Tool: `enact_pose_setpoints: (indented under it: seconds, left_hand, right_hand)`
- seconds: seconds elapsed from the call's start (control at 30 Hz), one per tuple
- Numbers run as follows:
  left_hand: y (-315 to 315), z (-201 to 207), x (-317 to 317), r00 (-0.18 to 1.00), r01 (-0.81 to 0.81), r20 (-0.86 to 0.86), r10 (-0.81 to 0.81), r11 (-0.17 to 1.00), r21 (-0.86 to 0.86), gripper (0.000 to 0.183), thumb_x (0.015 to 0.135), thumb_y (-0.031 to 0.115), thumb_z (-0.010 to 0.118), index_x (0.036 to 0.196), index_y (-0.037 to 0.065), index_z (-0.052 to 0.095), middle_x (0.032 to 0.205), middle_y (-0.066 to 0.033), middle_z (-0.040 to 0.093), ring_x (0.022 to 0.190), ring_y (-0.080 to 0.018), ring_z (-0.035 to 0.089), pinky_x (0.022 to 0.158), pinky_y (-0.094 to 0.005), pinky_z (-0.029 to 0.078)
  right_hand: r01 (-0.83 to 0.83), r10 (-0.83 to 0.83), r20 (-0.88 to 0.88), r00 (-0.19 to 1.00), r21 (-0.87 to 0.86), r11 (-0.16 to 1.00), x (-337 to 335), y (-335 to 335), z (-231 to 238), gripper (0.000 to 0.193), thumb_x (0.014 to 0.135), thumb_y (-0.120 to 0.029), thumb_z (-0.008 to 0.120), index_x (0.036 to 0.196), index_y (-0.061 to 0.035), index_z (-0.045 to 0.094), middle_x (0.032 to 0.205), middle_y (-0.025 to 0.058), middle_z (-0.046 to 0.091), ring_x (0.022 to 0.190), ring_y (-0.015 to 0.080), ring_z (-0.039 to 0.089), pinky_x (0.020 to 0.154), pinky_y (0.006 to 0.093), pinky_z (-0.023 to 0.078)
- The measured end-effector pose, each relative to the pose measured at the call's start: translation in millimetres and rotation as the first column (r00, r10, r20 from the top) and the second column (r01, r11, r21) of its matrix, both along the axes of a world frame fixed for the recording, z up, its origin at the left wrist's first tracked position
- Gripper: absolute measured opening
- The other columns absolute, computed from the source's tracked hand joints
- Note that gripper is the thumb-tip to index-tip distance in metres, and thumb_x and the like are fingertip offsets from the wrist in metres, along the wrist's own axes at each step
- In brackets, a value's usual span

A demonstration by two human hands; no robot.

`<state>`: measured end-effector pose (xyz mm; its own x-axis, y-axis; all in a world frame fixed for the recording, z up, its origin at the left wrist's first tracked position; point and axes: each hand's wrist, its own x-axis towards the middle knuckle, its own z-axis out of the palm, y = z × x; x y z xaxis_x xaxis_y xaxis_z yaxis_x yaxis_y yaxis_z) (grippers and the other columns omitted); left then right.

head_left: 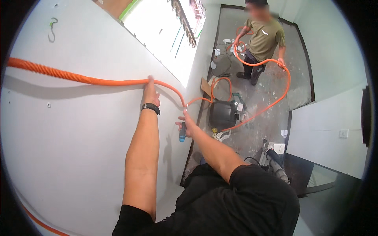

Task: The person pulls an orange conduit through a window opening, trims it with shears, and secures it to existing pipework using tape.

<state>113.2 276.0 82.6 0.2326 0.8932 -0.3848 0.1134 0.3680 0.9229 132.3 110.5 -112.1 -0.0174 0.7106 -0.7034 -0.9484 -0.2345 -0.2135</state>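
Observation:
An orange corrugated conduit [78, 77] runs along the white wall [71, 137] from the far left, dips past my hands and trails down to the floor. My left hand [150, 91] presses the conduit against the wall; a black band is on that wrist. My right hand [185, 125] is closed around a tool with a blue and black handle [182, 134], its thin tip pointing up at the conduit's low bend. Another person [263, 39] stands on the floor below, holding the far loops of the same conduit in both hands.
A green-marked metal hook [51, 28] hangs on the wall at upper left. A bright window opening [161, 35] lies above my hands. On the grey floor sit a black box-like case [223, 114], a vacuum-like machine [275, 165], cables and paper scraps.

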Motion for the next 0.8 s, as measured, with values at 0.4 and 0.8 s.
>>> enact_pose_setpoints:
  seconds: [0.4, 0.8]
  left_hand:
    - [-149, 10, -212, 0.943, -0.17, 0.249, 0.223, 0.962, -0.215, 0.056, 0.105, 0.067, 0.038, 0.08, 0.017, 0.045, 0.06, 0.0041, 0.037, 0.049, -0.0126, 0.035, 0.048, -0.0324, 0.034]
    - [-218, 59, -245, 0.759, 0.287, -0.467, 0.453, 0.411, 0.865, 0.035, 0.102, 0.014, 0.061, 0.131, -0.004, 0.053, 0.124, -0.0175, 0.06, 0.119, -0.0269, 0.055, 0.101, -0.0396, 0.047]
  right_hand:
    - [0.517, -0.504, -0.145, 0.852, 0.075, 0.853, 93, 11, -128, 0.044, 0.092, -0.053, 0.072, 0.106, -0.0137, 0.06, 0.106, 0.0102, 0.072, 0.055, 0.0133, 0.05, 0.053, 0.0289, 0.048]
    - [-0.506, -0.174, 0.938, 0.299, 0.31, 0.805, -48, -46, 85, 0.042, 0.095, -0.023, 0.069, 0.131, -0.0056, 0.053, 0.105, 0.0145, 0.066, 0.09, 0.0293, 0.069, 0.083, 0.041, 0.056]
